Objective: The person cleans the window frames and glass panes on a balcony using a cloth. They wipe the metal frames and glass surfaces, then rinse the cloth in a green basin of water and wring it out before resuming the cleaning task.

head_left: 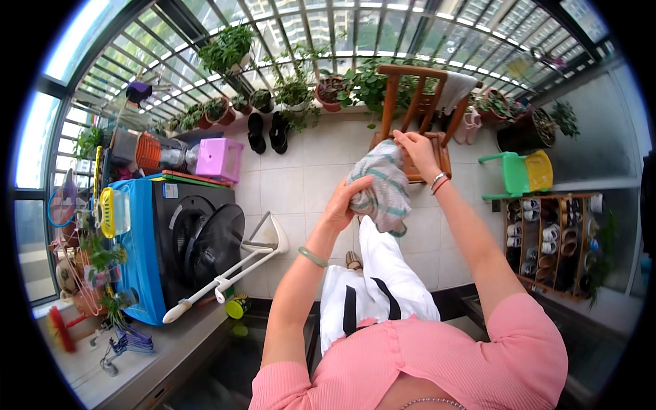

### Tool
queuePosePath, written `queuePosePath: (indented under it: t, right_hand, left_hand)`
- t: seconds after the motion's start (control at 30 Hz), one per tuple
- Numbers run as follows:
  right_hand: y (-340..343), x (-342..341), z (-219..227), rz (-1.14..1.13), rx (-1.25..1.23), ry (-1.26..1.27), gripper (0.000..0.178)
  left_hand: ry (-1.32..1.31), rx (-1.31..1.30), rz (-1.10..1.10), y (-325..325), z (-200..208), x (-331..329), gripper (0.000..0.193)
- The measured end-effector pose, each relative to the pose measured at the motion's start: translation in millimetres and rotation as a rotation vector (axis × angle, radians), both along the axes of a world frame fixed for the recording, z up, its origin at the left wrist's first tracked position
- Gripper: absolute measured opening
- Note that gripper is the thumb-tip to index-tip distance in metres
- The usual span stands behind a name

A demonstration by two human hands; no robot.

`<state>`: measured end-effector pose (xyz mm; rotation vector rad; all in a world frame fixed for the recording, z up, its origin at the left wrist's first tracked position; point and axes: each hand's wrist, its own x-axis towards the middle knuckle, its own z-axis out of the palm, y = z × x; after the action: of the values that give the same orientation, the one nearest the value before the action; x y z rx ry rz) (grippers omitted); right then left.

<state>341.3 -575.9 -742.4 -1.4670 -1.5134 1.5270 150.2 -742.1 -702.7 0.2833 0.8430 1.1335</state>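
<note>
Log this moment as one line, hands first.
left hand: gripping striped cloth | right hand: at cloth's upper end | near: wooden chair

— Please, what is near the front-loading washing machine [164,219]?
— A pink plastic stool [213,157] stands just beyond its far side, and a blue cover [140,253] lies on its left part.
— And to the right of this machine?
— Black shoes [256,134], a little beyond it; much farther right, a green-and-yellow plastic chair [514,174] and a wooden shoe rack [553,288].
</note>
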Motion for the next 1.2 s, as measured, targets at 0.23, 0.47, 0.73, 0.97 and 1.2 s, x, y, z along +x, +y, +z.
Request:
queuePosePath:
  t: [0.23, 0.47, 0.73, 0.97, 1.2]
  right_hand:
    - [166, -11, -139, -0.038, 0.122, -0.403, 0.104]
    - [254, -19, -224, -0.020, 0.006, -0.118, 0.097]
    - [241, -59, -245, -0.317, 0.149, -0.335, 0.073]
    - [152, -200, -211, -0.245, 0.222, -0.435, 0.058]
    - [116, -352, -220, -0.201, 0.153, -0.371, 0.057]
  left_hand:
    - [-0.030, -0.185, 0.066, 68, -55, -15, 0.032]
    - [-0.105, -0.279, 0.099, 95, -102, -49, 0.040]
    - [-0.124, -0.330, 0.096, 119, -132, -95, 0.061]
    - [-0.093, -0.221, 0.093, 155, -144, -171, 0.066]
    - [-0.065, -0.231, 0.142, 141, -137, -285, 0.059]
